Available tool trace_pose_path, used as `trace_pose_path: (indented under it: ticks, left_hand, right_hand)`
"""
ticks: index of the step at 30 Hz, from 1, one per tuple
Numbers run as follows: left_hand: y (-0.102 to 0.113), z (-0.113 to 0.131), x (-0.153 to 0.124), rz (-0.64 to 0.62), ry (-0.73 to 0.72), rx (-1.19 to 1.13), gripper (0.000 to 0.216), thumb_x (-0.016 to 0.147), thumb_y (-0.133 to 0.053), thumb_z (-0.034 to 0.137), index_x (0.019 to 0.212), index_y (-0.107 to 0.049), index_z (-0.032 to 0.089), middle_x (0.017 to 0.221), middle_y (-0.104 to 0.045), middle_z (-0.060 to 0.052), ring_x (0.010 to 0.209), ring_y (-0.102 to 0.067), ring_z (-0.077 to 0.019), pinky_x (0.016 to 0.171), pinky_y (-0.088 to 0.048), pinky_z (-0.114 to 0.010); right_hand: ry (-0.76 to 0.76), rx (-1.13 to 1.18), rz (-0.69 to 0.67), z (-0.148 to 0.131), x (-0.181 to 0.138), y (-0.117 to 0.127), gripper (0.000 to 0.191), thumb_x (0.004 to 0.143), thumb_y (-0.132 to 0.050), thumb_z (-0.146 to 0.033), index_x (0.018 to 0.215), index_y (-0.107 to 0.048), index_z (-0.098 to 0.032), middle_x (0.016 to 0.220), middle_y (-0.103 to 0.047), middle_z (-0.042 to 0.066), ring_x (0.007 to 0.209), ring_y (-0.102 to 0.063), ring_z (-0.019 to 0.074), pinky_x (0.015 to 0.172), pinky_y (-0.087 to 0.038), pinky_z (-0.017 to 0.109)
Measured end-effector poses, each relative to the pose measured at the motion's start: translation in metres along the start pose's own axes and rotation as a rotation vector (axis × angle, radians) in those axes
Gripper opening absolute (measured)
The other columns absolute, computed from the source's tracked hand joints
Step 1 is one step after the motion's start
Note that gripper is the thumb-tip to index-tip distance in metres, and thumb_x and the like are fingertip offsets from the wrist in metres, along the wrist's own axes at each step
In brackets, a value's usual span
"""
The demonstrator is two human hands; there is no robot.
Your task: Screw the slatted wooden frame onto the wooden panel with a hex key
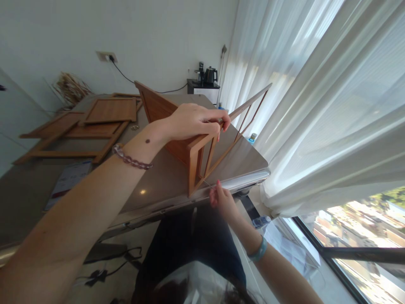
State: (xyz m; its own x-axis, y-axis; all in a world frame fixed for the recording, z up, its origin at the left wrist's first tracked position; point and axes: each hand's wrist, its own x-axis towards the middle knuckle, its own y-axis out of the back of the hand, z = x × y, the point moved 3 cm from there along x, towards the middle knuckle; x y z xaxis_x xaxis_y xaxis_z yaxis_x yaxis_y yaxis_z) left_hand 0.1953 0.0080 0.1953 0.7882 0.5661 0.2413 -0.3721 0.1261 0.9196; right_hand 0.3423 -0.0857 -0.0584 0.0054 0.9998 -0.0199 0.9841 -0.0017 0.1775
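A partly assembled wooden frame (164,110) with a solid panel and thin slats stands on the brown table (158,185). My left hand (196,122) reaches over it, fingers closed round the top rail near the slats. My right hand (221,199) is at the table's near edge, pinched on a thin metal tool (207,184) whose tip touches the frame's lower corner post. A beaded bracelet sits on my left wrist and a blue band on my right wrist.
More flat wooden panels (104,114) lie at the table's far left, with a printed sheet (68,179) nearer me. A kettle (210,75) stands on a small stand by the wall. White curtains (316,105) hang to the right, and a water bottle (261,221) lies below them.
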Motion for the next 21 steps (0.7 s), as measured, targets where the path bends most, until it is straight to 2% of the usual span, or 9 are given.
trace_pose_path:
  ticks: [5,10,11,14,16,21]
  left_hand:
    - [0.001,-0.001,0.000,-0.023,0.009,-0.017,0.027,0.086,-0.040,0.037,0.102,-0.061,0.030,0.095,-0.072,0.009,0.084,-0.058,-0.0155,0.083,-0.032,-0.030]
    - [0.001,0.000,0.000,-0.054,0.008,-0.005,0.027,0.088,-0.039,0.038,0.104,-0.060,0.031,0.099,-0.073,0.009,0.086,-0.059,-0.0162,0.082,-0.032,-0.030]
    - [0.001,0.000,0.000,-0.053,0.010,-0.001,0.027,0.088,-0.039,0.038,0.104,-0.059,0.031,0.100,-0.073,0.008,0.086,-0.059,-0.0164,0.081,-0.032,-0.030]
    - [0.001,0.000,0.000,-0.040,0.016,0.006,0.027,0.087,-0.040,0.038,0.103,-0.060,0.031,0.100,-0.073,0.008,0.086,-0.059,-0.0173,0.079,-0.032,-0.030]
    - [0.001,-0.001,-0.001,-0.033,0.015,-0.002,0.027,0.088,-0.040,0.039,0.104,-0.060,0.031,0.100,-0.073,0.008,0.086,-0.059,-0.0176,0.079,-0.032,-0.030]
    - [0.001,-0.001,-0.001,-0.020,0.002,-0.010,0.028,0.088,-0.039,0.039,0.103,-0.061,0.031,0.096,-0.073,0.008,0.081,-0.058,-0.0157,0.076,-0.032,-0.030]
  right_hand:
    - [-0.067,0.089,-0.058,0.008,0.006,-0.004,0.059,0.090,-0.039,-0.073,0.065,-0.050,-0.020,0.051,-0.048,-0.003,0.041,-0.039,0.0078,0.041,-0.037,0.020]
    - [-0.031,-0.062,-0.054,0.014,-0.002,-0.004,0.072,0.094,-0.011,-0.072,0.066,-0.052,-0.021,0.048,-0.053,0.002,0.039,-0.048,0.0127,0.042,-0.039,0.024]
    - [-0.004,-0.113,-0.033,0.014,-0.004,0.000,0.070,0.095,-0.014,-0.071,0.068,-0.054,-0.020,0.048,-0.053,0.001,0.041,-0.049,0.0134,0.045,-0.039,0.025]
    - [0.102,-0.273,0.053,0.010,-0.008,0.017,0.050,0.092,-0.043,-0.067,0.078,-0.057,-0.021,0.058,-0.057,0.002,0.055,-0.055,0.0159,0.056,-0.038,0.026]
    - [0.162,-0.352,0.080,0.005,-0.008,0.026,0.040,0.087,-0.056,-0.061,0.078,-0.057,-0.022,0.066,-0.059,0.004,0.065,-0.057,0.0181,0.062,-0.037,0.027]
    - [0.223,-0.411,0.077,-0.006,-0.004,0.027,0.040,0.089,-0.054,-0.054,0.065,-0.050,-0.022,0.065,-0.054,0.004,0.070,-0.053,0.0189,0.067,-0.035,0.029]
